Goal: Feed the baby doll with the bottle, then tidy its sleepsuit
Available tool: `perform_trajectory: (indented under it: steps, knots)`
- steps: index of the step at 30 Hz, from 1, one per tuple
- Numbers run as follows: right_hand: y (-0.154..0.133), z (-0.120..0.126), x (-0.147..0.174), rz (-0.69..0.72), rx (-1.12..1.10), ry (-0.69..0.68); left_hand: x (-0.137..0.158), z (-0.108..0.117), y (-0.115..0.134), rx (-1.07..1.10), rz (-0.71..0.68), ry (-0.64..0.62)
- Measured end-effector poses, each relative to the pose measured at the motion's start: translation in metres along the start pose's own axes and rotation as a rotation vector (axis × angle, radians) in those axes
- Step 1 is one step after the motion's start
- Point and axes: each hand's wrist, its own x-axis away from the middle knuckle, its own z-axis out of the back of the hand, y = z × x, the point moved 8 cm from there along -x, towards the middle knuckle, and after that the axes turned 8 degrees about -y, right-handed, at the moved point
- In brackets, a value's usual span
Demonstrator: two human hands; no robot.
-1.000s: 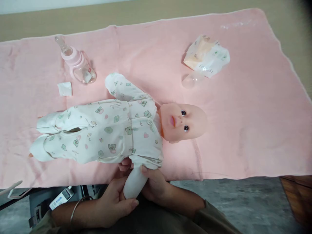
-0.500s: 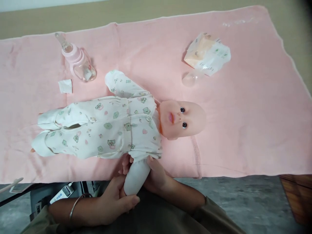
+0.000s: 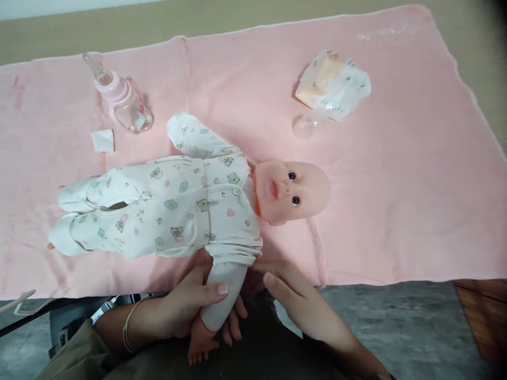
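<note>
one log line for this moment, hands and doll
left hand: grips doll arm | right hand: open, beside arm | doll: on its back on pink towel | baby bottle: lying beyond doll

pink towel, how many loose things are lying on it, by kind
doll: 1, in a printed white sleepsuit, its near arm in the grip of the left hand
baby bottle: 1, pink
crumpled packet: 1
clear cap: 1
small white square: 1
total: 5, all on the pink towel
</note>
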Motion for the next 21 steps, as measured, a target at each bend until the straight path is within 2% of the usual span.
perform_trajectory:
  steps: [3,5,7,8,10,13,16,19,21]
  knots:
    - [0.009,0.026,0.012,0.013,-0.023,0.232,-0.003,-0.004,-0.004,0.042,0.075,-0.034]
    - [0.007,0.041,0.019,0.164,0.012,0.426,-0.004,-0.004,-0.001,0.026,0.080,-0.013]
    - [-0.001,0.047,0.026,0.363,0.112,0.564,-0.005,-0.006,0.003,0.002,0.078,0.009]
    - [-0.006,0.045,0.026,0.448,0.173,0.581,-0.006,-0.007,0.004,-0.009,0.076,0.011]
    - [-0.018,0.037,0.022,0.572,0.326,0.531,-0.009,-0.010,0.005,-0.019,0.066,-0.001]
    - [-0.037,0.021,0.015,0.675,0.625,0.450,-0.012,-0.008,0.006,-0.012,0.031,0.011]
    - [-0.048,0.013,0.012,0.717,0.796,0.428,-0.014,-0.005,0.006,-0.012,-0.010,0.025]
    - [-0.049,0.008,0.009,0.712,0.832,0.388,-0.015,-0.002,0.004,-0.028,-0.041,0.032]
    - [-0.048,0.006,0.009,0.700,0.863,0.408,-0.014,0.000,0.002,-0.073,-0.041,0.039]
